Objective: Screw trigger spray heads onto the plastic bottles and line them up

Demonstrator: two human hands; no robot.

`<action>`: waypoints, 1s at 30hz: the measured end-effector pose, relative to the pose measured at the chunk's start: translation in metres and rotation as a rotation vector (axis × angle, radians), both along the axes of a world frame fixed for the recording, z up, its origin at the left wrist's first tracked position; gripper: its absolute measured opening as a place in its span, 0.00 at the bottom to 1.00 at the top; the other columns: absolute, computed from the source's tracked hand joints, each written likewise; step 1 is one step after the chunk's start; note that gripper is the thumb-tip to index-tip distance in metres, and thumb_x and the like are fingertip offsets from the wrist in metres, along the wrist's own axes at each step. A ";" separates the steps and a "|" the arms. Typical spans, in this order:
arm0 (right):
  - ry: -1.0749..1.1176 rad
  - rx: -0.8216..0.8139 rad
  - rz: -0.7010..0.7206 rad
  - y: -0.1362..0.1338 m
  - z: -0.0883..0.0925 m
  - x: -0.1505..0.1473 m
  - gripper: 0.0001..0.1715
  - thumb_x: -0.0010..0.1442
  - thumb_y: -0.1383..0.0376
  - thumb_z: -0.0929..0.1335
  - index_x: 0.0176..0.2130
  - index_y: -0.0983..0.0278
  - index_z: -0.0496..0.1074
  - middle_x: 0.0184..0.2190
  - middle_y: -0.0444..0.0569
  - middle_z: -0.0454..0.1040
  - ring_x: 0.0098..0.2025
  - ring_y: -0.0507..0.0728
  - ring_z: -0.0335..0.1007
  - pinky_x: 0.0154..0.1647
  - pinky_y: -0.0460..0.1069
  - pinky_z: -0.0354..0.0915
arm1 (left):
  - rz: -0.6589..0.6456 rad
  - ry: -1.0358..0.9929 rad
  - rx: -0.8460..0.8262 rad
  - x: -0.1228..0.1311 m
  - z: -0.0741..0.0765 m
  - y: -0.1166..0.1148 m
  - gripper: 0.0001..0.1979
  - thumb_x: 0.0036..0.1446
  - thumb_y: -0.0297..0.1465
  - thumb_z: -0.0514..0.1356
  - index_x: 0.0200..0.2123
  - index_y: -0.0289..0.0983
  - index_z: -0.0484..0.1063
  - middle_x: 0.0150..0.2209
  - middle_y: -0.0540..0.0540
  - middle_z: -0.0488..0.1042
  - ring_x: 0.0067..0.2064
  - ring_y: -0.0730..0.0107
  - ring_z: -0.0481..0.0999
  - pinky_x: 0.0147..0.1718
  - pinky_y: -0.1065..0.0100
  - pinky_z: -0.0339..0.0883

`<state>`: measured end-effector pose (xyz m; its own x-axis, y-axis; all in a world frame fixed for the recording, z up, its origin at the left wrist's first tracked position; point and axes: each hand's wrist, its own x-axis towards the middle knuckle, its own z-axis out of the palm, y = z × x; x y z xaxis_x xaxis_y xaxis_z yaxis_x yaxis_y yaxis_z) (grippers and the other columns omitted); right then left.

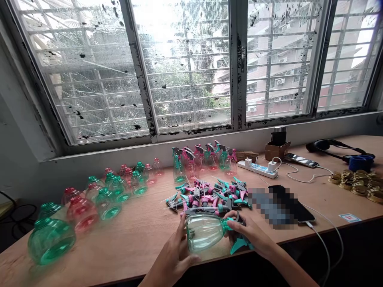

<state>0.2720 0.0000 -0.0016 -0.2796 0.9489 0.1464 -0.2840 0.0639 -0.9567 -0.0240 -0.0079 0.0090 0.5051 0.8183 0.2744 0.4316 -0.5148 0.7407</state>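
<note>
A clear greenish bottle [205,232] lies on its side in the air near the table's front edge, its base to the left. My left hand [176,249] is wrapped round the base end. At the neck, my right hand [249,233] grips the teal and grey spray head [235,229], which sits at the bottle's mouth; some of it is hidden by the fingers. Just behind my hands is a pile of pink, teal and grey spray heads [206,195] with thin tubes.
Green and red bottles without heads [109,205] stand on the left. Bottles with spray heads [191,165] stand by the window wall. A power strip [259,168], phones [302,160], headphones [338,144], a small carton [277,151] and gold-coloured pieces [357,185] are on the right.
</note>
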 end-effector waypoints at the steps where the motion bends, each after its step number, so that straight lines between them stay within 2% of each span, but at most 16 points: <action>1: -0.001 -0.003 0.001 0.000 0.000 0.000 0.26 0.55 0.49 0.76 0.41 0.64 0.69 0.26 0.48 0.82 0.23 0.55 0.76 0.24 0.47 0.70 | -0.013 -0.004 0.003 -0.001 0.000 0.000 0.52 0.60 0.40 0.66 0.73 0.51 0.30 0.73 0.44 0.55 0.70 0.48 0.58 0.67 0.51 0.53; 4: -0.001 -0.009 -0.003 0.000 0.000 0.000 0.26 0.55 0.48 0.76 0.41 0.64 0.69 0.26 0.48 0.82 0.23 0.55 0.76 0.24 0.47 0.70 | -0.034 -0.019 -0.006 -0.001 0.003 -0.002 0.46 0.63 0.44 0.62 0.74 0.49 0.36 0.74 0.44 0.51 0.72 0.47 0.54 0.69 0.51 0.49; 6: 0.004 -0.010 -0.001 0.000 -0.001 0.001 0.26 0.55 0.48 0.76 0.41 0.64 0.69 0.26 0.48 0.82 0.23 0.55 0.77 0.24 0.46 0.70 | -0.023 -0.025 -0.021 0.000 0.006 -0.004 0.44 0.64 0.44 0.62 0.73 0.50 0.39 0.74 0.46 0.50 0.72 0.47 0.54 0.68 0.52 0.52; 9: 0.013 -0.005 -0.002 0.002 -0.002 0.000 0.26 0.56 0.49 0.75 0.41 0.64 0.69 0.26 0.48 0.82 0.23 0.55 0.77 0.24 0.46 0.70 | 0.000 -0.023 -0.030 0.001 0.009 -0.007 0.45 0.62 0.41 0.65 0.73 0.54 0.39 0.74 0.47 0.51 0.69 0.48 0.61 0.65 0.54 0.59; 11: 0.013 -0.008 -0.006 0.002 -0.002 0.000 0.26 0.56 0.49 0.75 0.42 0.64 0.69 0.26 0.48 0.82 0.23 0.55 0.76 0.24 0.46 0.70 | 0.025 -0.009 -0.028 0.001 0.010 -0.008 0.46 0.61 0.37 0.66 0.72 0.57 0.39 0.73 0.48 0.53 0.68 0.49 0.63 0.65 0.54 0.60; 16: 0.014 -0.013 -0.016 0.000 -0.002 0.001 0.26 0.56 0.49 0.76 0.42 0.64 0.69 0.26 0.48 0.82 0.24 0.55 0.77 0.24 0.46 0.71 | -0.005 -0.021 -0.053 0.001 0.005 -0.005 0.48 0.62 0.34 0.65 0.73 0.53 0.34 0.70 0.43 0.61 0.67 0.52 0.65 0.63 0.56 0.62; 20: 0.019 -0.014 -0.003 -0.002 0.001 0.002 0.27 0.55 0.49 0.76 0.43 0.64 0.69 0.26 0.47 0.82 0.24 0.55 0.77 0.24 0.47 0.71 | 0.026 0.003 0.002 0.001 -0.001 0.001 0.56 0.58 0.31 0.68 0.72 0.55 0.28 0.72 0.42 0.57 0.66 0.53 0.67 0.63 0.55 0.62; 23: 0.022 -0.012 -0.008 -0.002 0.002 0.001 0.28 0.54 0.50 0.77 0.44 0.64 0.69 0.27 0.47 0.82 0.24 0.55 0.76 0.25 0.47 0.71 | 0.057 0.025 0.032 0.001 0.000 0.001 0.54 0.56 0.28 0.68 0.73 0.54 0.35 0.72 0.43 0.55 0.68 0.50 0.64 0.64 0.54 0.60; 26: 0.019 -0.024 -0.022 -0.001 0.001 0.000 0.28 0.53 0.51 0.78 0.43 0.64 0.69 0.26 0.47 0.82 0.23 0.55 0.76 0.24 0.47 0.71 | 0.087 0.021 0.021 0.003 0.006 -0.004 0.48 0.57 0.28 0.66 0.73 0.52 0.42 0.68 0.44 0.63 0.62 0.53 0.71 0.62 0.57 0.64; 28: 0.009 -0.028 -0.027 -0.001 0.001 0.000 0.28 0.52 0.51 0.78 0.43 0.64 0.69 0.26 0.47 0.82 0.23 0.55 0.76 0.24 0.48 0.71 | 0.083 -0.009 -0.010 0.005 0.009 -0.008 0.45 0.62 0.29 0.62 0.73 0.52 0.40 0.62 0.44 0.71 0.55 0.58 0.77 0.57 0.59 0.69; 30: -0.002 -0.025 -0.022 -0.001 0.001 0.000 0.28 0.52 0.50 0.78 0.42 0.64 0.70 0.26 0.47 0.82 0.23 0.56 0.76 0.24 0.48 0.71 | 0.056 -0.046 -0.049 0.007 0.012 -0.011 0.41 0.66 0.31 0.58 0.73 0.52 0.37 0.59 0.44 0.73 0.52 0.62 0.79 0.56 0.61 0.70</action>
